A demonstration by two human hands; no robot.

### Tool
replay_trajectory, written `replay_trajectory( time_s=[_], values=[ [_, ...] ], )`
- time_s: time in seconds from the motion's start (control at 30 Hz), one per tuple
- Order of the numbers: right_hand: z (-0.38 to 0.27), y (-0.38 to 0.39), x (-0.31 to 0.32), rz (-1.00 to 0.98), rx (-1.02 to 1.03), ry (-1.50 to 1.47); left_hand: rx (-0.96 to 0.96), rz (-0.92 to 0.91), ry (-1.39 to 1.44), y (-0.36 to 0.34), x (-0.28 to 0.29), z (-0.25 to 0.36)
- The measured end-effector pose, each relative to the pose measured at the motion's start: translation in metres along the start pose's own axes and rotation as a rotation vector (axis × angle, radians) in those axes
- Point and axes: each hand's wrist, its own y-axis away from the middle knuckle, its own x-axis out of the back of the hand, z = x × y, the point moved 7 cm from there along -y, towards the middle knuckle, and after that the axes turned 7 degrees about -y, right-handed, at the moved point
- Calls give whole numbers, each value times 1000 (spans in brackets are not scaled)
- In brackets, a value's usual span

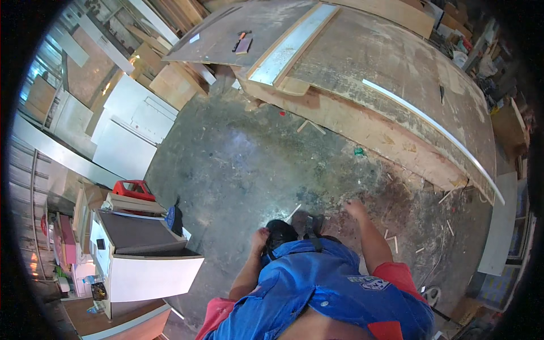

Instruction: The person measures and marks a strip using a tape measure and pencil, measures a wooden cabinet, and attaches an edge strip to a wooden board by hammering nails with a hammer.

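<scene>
My left hand (260,237) hangs low beside my body, close to my dark shoe (281,232). Its fingers are turned down and mostly hidden, so I cannot make out their shape. Out to the right, over the concrete floor, my right hand (356,209) is held loosely with its fingers apart and nothing visible in it. Neither hand touches the large wooden worktable (391,62) ahead. On that table lie a long wood-edged panel with a pale, shiny face (294,42), a hammer (241,37), a purple block (243,46) and a long white strip (419,116).
White cabinet panels (127,136) lean at the left. Nearer stands a white-fronted cabinet (153,277), with a red plastic case (134,190) behind it. Wood offcuts (392,241) and a green object (359,152) lie on the concrete floor (232,153). Boards (504,226) line the right side.
</scene>
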Motion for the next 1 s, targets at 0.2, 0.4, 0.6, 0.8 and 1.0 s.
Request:
replay_trajectory(
  time_s=[0.2, 0.4, 0.6, 0.8, 1.0],
  values=[
    [-139, -56, 77, 64, 74, -87, 279, 11, 501, -82, 28, 7],
    [-69, -109, 3, 74, 17, 22, -19, -238, 7, -178, 26, -57],
    [-9, -52, -65, -229, -401, -102, -565, -144, -806, -312, 107, -14],
    [-64, -106, -54, -186, -424, -229, 384, -47, 563, -446, 208, 63],
    [-160, -256, -16, -119, -190, -233, 288, -61, 470, -529, 235, 131]
  ],
)
